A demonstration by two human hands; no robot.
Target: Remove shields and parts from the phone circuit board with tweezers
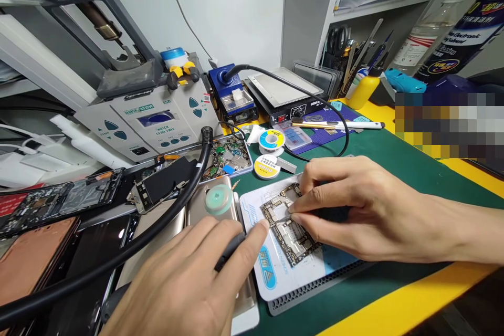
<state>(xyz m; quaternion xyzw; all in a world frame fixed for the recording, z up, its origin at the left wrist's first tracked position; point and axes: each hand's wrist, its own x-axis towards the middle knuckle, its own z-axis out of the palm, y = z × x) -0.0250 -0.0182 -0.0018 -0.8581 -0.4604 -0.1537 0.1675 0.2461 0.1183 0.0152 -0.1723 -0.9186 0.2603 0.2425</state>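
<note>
A phone logic board (293,236) with silvery shields and gold edges lies on a white-and-blue printed work pad (258,278). Over its upper part, my right hand (350,210) pinches thumb and index finger together at the board's surface; what sits between the tips is too small to make out. My left hand (197,278) reaches in from the lower left, one fingertip at the board's left edge. A black tool (230,252) runs between its fingers, mostly hidden by the hand, so its kind does not show.
Behind stand a hot air station (157,121), a soldering iron stand (232,94) and a heating plate (287,89). A thick black hose (173,215) crosses the left side above opened phones (94,194). Solder spools (271,139) sit beyond the pad; a yellow bottle (364,89) stands right.
</note>
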